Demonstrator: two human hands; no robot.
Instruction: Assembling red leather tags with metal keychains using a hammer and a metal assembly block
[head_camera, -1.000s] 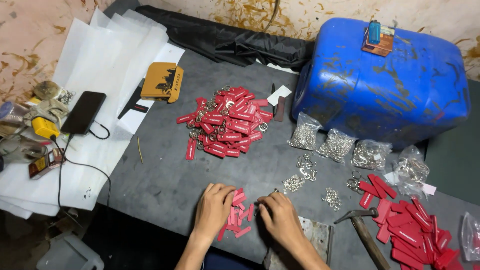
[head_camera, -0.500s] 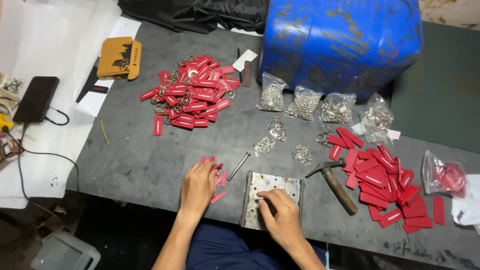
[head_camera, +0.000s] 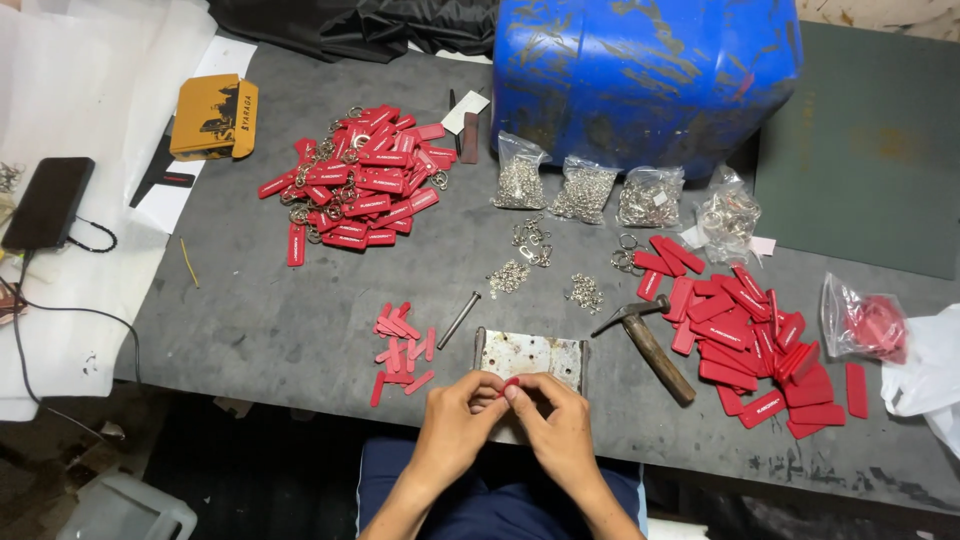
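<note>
Two hands at the bench's near edge, left hand (head_camera: 455, 420) and right hand (head_camera: 560, 425) fingertips pinched together on one small red tag (head_camera: 511, 383), over a metal plate (head_camera: 530, 357), hammer (head_camera: 645, 340) just right, loose tags (head_camera: 402, 345) left.

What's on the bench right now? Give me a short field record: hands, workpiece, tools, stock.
left hand: pinching a small red piece
right hand: fingertips on the same small red piece
under hands: metal plate at the table's near edge
tools: hammer right of plate; metal pin left of it
stock: small red strips, red tags right, ringed tags far left, bagged rings
behind: blue drum
</note>
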